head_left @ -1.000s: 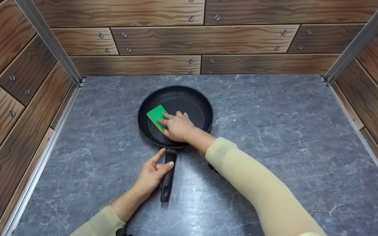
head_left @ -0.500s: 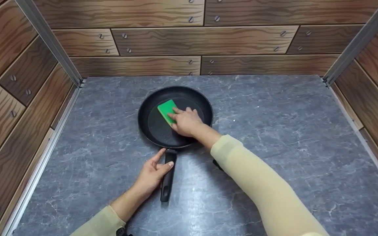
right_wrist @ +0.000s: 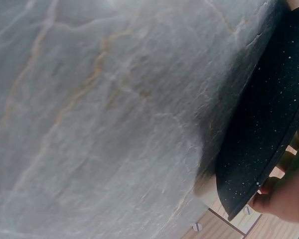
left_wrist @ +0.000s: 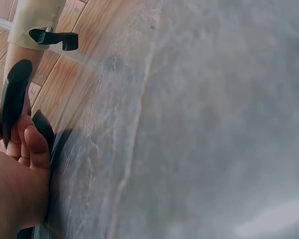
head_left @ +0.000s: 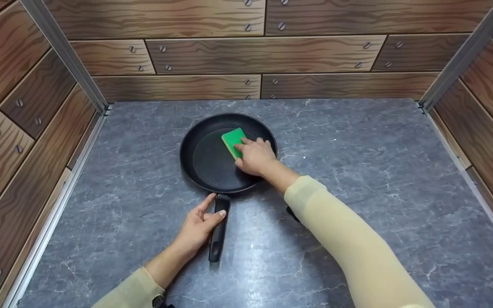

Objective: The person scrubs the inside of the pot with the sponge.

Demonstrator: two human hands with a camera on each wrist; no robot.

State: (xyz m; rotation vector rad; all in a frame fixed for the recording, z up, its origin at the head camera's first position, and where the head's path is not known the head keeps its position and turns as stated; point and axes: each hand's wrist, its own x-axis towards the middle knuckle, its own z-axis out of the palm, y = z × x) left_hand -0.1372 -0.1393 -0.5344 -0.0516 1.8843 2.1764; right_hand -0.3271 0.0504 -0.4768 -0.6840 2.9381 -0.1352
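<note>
A black frying pan (head_left: 210,167) lies on the grey marbled tabletop, its handle (head_left: 218,233) pointing toward me. My left hand (head_left: 195,224) holds that handle, thumb on top and index finger stretched to the pan's rim. In the left wrist view, the curled fingers of this left hand (left_wrist: 20,174) show beside the dark handle end (left_wrist: 14,99). Inside the pan, toward its right side, my right hand (head_left: 256,157) grips a green sponge (head_left: 231,137) flat against the bottom. The right wrist view shows the pan's speckled outer wall (right_wrist: 264,114), with right-hand fingers (right_wrist: 269,191) beyond the rim; the sponge is hidden there.
Marbled tabletop (head_left: 357,171) surrounds the pan. Wood-patterned panels (head_left: 255,53) stand at the back and both sides, joined by metal corner posts (head_left: 64,55). My right sleeve (head_left: 349,239) crosses the near right of the table.
My right hand has slid the sponge from the pan's left side across the bottom to the right and slightly away from me. The left hand and pan have stayed in place.
</note>
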